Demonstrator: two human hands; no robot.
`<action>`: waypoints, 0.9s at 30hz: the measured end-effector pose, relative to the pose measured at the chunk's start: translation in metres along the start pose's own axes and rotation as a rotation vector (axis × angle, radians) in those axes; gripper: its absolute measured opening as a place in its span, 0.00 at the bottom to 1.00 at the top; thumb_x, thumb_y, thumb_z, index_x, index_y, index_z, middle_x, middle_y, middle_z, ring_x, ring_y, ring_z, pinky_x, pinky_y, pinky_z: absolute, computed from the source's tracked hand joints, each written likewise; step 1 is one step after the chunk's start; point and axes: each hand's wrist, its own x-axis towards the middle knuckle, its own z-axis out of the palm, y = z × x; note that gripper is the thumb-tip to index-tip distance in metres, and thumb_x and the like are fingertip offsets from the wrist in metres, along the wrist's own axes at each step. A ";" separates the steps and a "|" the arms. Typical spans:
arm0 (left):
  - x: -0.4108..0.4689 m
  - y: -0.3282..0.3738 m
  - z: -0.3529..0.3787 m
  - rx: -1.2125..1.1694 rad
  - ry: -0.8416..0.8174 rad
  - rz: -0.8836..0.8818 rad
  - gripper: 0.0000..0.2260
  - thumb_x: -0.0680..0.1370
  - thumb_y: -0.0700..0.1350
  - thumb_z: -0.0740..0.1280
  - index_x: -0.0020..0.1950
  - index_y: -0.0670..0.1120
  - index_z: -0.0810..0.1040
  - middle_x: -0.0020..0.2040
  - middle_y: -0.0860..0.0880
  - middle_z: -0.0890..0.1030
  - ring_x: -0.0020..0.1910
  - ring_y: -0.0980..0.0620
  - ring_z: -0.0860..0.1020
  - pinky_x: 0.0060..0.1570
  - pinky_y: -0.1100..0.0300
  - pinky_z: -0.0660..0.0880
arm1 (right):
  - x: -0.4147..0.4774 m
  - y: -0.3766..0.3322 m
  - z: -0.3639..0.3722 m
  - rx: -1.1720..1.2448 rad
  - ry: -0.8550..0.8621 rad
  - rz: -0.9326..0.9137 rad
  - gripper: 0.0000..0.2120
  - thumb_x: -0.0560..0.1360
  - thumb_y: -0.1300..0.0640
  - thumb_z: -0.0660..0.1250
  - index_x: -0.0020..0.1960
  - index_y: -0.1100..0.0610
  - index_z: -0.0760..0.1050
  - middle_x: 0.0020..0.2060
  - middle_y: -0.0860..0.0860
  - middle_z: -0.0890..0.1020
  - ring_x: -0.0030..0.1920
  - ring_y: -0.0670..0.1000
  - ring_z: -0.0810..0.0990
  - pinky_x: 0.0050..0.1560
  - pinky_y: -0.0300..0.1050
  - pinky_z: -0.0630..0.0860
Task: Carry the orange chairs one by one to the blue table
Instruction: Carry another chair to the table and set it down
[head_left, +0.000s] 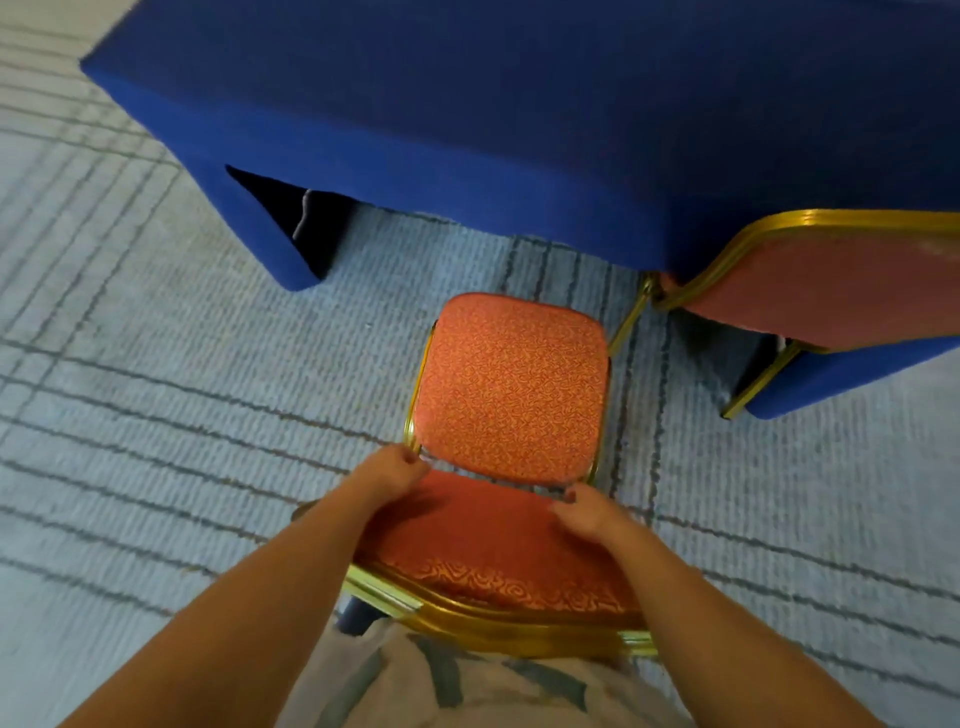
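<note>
Left grip (395, 473): fingers curled tight round the gold frame (493, 631) at the left rear corner of the seat, holding the orange chair (511, 389). Right grip (584, 514): fingers curled at the right lower edge of the backrest, holding the same chair. Chair sits straight ahead of the person, seat pointing at the blue desk (467, 104); whether its legs touch the carpet (156, 415) cannot be told. Count: two orange chairs, one desk, two hands. Second orange chair (831, 280) is tucked in at the right, backrest against the desk's edge, one gold leg just beside the held chair's front right corner. Seat front is near the desk's draped edge, apart from it. A dark gap shows under the drape at left. Open carpet lies left of the chair.
</note>
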 end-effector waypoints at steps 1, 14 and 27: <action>-0.001 -0.001 0.001 0.022 0.016 -0.016 0.11 0.78 0.50 0.63 0.47 0.44 0.80 0.50 0.41 0.82 0.53 0.45 0.79 0.50 0.56 0.72 | 0.001 0.004 0.002 0.001 -0.008 0.005 0.19 0.78 0.47 0.62 0.64 0.58 0.73 0.60 0.58 0.78 0.58 0.57 0.77 0.53 0.44 0.71; 0.022 -0.022 -0.005 0.372 -0.168 -0.262 0.25 0.77 0.57 0.59 0.69 0.44 0.72 0.68 0.43 0.74 0.66 0.43 0.72 0.65 0.47 0.69 | 0.025 0.027 0.010 0.068 -0.125 0.228 0.30 0.79 0.41 0.58 0.75 0.59 0.64 0.70 0.60 0.71 0.66 0.59 0.74 0.64 0.47 0.70; 0.027 -0.024 -0.022 0.237 -0.417 -0.446 0.35 0.76 0.68 0.56 0.73 0.43 0.67 0.68 0.41 0.72 0.65 0.41 0.73 0.65 0.48 0.68 | 0.031 0.031 0.009 0.177 -0.219 0.390 0.33 0.80 0.37 0.53 0.74 0.59 0.66 0.69 0.61 0.72 0.66 0.60 0.74 0.65 0.52 0.69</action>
